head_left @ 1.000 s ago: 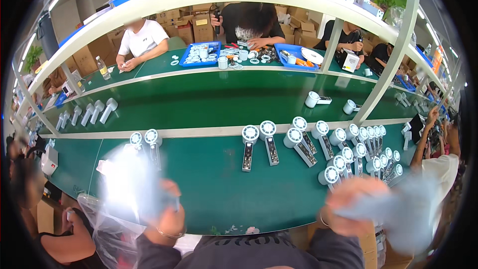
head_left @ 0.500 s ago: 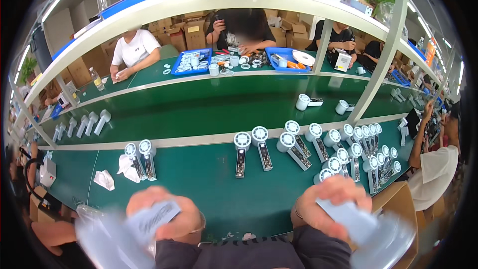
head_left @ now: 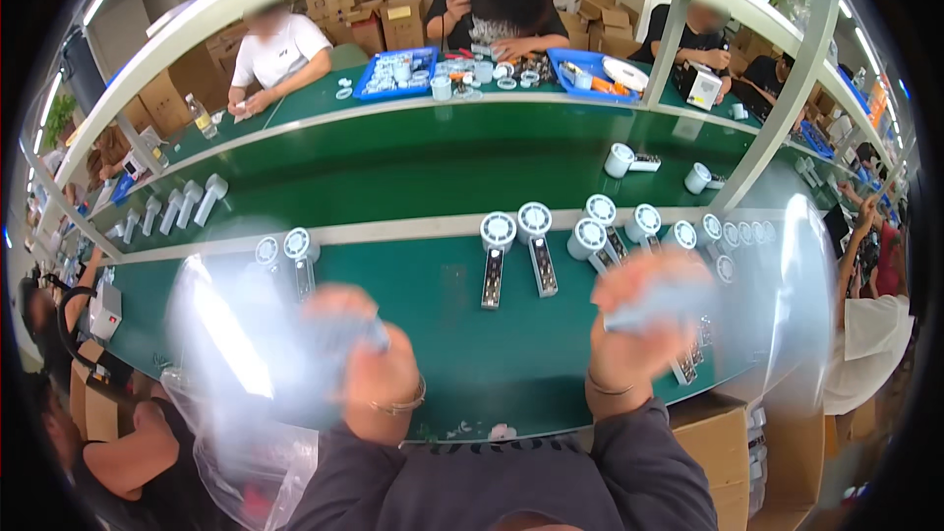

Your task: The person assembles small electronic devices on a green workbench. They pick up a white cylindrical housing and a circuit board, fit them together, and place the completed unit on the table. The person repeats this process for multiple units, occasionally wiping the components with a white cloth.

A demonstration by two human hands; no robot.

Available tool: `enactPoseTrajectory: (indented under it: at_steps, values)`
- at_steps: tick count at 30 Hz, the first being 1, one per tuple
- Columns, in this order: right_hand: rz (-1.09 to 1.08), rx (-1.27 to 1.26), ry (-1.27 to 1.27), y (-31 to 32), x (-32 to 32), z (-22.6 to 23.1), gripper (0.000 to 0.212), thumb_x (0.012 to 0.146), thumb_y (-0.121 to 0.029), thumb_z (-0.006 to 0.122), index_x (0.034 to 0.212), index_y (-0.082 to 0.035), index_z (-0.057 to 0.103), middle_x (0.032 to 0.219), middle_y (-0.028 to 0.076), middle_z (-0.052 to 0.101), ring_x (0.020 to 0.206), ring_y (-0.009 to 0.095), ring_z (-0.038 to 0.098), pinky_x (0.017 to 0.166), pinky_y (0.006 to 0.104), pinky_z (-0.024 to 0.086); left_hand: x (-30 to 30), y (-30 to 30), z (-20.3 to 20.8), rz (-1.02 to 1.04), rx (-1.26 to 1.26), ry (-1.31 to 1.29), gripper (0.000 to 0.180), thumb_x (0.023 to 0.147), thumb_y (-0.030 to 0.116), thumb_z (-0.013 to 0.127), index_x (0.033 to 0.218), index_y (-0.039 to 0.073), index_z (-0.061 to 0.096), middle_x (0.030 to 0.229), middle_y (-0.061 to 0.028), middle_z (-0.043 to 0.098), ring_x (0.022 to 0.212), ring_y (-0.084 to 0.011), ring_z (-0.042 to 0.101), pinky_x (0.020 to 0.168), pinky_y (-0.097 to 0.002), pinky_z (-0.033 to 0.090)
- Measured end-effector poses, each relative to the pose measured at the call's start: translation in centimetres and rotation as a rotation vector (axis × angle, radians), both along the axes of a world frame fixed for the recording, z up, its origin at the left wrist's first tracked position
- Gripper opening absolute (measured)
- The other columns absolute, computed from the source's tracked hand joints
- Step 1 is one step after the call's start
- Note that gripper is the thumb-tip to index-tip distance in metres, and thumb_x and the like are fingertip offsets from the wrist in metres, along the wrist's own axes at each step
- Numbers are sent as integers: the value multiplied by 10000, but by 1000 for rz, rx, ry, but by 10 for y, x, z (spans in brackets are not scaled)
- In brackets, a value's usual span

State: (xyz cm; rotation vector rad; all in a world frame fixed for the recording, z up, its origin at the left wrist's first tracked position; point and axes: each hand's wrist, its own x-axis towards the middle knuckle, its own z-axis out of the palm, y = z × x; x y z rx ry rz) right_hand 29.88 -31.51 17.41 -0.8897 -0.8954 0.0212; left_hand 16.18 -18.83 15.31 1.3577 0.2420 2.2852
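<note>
My left hand (head_left: pixel 379 364) is closed round a light grey handle-shaped piece (head_left: pixel 337 342), smeared by motion. From it a wide, clear, shiny shape (head_left: pixel 231 324) spreads out to the left. A second light grey handle-shaped piece (head_left: pixel 669 305) is gripped in my right hand (head_left: pixel 624 364), and a similar clear shape (head_left: pixel 795 285) spreads to the right. Blur hides the details of both. Beyond my hands, several handheld fans (head_left: pixel 499 230) lie on the green bench (head_left: pixel 433 334), their handles open and circuit boards showing. Some at the right and left are seen through the clear shapes.
An open cardboard box (head_left: pixel 710 452) with pale parts stands at the lower right. A clear plastic bag (head_left: pixel 261 472) hangs at the lower left. More fans (head_left: pixel 619 160) lie on the strip beyond the bench rail (head_left: pixel 393 228). Co-workers sit across, near blue trays (head_left: pixel 395 88).
Both hands have risen away from me over the bench, still holding the grey pieces. The clear shapes have swung up and outward, now covering fans at both sides. The view has shifted slightly.
</note>
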Motion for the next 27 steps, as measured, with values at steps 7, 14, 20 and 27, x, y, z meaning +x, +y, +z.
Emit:
enactPoseTrajectory:
  at_steps: [7, 14, 20, 27]
  values:
    - [-3, 160, -98, 4, -10, -3, 579, 810, -533, 596, 1035, -25, 430, 706, 55, 476, 532, 146, 464, 458, 270, 394, -3, -5, -1, -58, 94, -80, 422, 853, 363, 606, 1011, 1, 459, 854, -114, 513, 681, -165, 468, 540, -243, 370]
    - [395, -708, -34, -50, 16, -16, 275, 819, -116, 646, 1044, 15, 560, 980, 75, 601, 825, 142, 557, 731, 271, 446, -73, 10, -27, -253, -220, 822, 270, 749, 56, 658, 986, -63, 608, 844, -81, 591, 716, -153, 539, 622, -236, 430]
    - [626, -1708, 248, -69, 21, -124, 354, 834, -331, 640, 921, 10, 603, 771, 94, 583, 704, 172, 559, 624, 282, 450, -116, 22, -128, -314, -442, 1417, 442, 711, 94, 715, 1135, 25, 609, 751, -107, 595, 648, -170, 556, 608, -285, 456]
    - [368, 324, -166, -85, 19, -24, 265, 829, -201, 631, 1004, -21, 548, 833, 75, 571, 624, 138, 521, 496, 302, 429, -74, 7, -8, -448, 8, -139, 216, 827, 162, 616, 945, -19, 607, 910, -100, 561, 729, -186, 544, 670, -259, 466]
